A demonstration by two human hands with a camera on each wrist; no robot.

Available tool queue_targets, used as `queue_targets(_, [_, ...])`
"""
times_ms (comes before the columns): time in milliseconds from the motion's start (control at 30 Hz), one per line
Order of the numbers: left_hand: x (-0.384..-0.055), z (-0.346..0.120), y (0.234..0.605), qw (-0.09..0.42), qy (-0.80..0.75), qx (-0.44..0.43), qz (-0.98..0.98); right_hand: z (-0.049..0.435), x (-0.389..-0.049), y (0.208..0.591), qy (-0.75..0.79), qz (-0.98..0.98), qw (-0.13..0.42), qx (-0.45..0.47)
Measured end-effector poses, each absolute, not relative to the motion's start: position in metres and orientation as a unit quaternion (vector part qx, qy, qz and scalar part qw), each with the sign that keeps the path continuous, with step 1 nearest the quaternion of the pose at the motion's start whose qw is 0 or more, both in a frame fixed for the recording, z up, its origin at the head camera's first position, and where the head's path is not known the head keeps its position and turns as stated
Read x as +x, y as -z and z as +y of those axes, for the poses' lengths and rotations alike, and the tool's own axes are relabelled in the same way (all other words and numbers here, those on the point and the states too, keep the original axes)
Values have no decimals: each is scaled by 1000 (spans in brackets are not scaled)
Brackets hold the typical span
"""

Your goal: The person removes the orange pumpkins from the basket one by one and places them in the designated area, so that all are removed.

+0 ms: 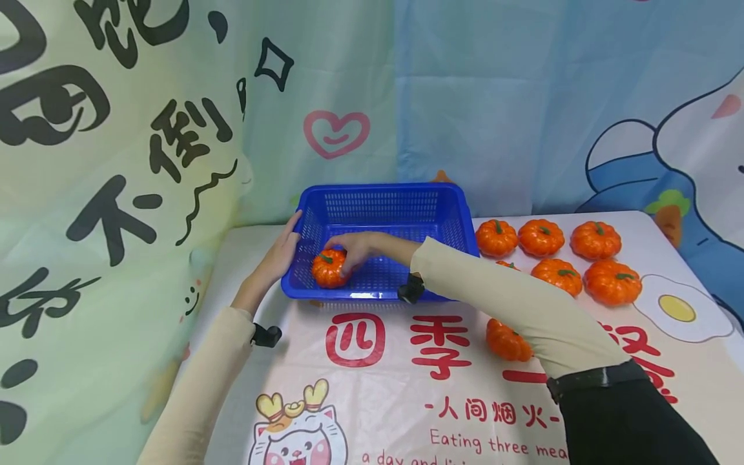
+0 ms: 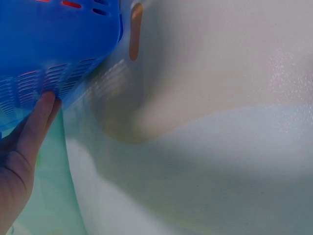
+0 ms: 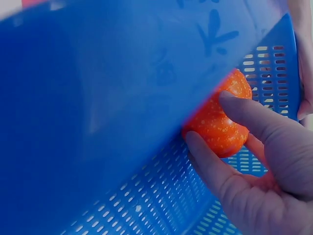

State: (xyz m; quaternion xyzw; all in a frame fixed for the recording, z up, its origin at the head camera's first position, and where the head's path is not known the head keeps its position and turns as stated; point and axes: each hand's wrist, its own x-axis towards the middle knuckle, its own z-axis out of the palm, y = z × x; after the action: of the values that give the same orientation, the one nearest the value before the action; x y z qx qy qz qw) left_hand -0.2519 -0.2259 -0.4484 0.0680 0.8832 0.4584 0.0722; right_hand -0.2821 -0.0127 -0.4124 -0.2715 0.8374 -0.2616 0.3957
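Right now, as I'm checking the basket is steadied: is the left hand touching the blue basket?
Touching. The left wrist view shows the left hand with a fingertip pressed against the blue basket wall; the head view agrees.

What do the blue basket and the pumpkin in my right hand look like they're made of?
Blue basket: moulded plastic, slightly glossy, with regular slotted walls. Pumpkin held by the right hand: probably foam or plastic; orange skin is speckled and faintly shiny, the stem painted green.

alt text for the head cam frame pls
A person's right hand grips a small orange pumpkin inside a blue basket, while the left hand rests on the basket's left side. More pumpkins sit on the table to its right.
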Motion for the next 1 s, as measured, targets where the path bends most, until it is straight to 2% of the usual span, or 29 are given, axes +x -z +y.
queue_targets(733, [-253,-225,448,79,-464,69,880,-11,-284,414,243,850,361,-298])
queue_targets(1000, [-252,-225,448,79,-464,69,880,-10,-284,417,263,844,366,-291])
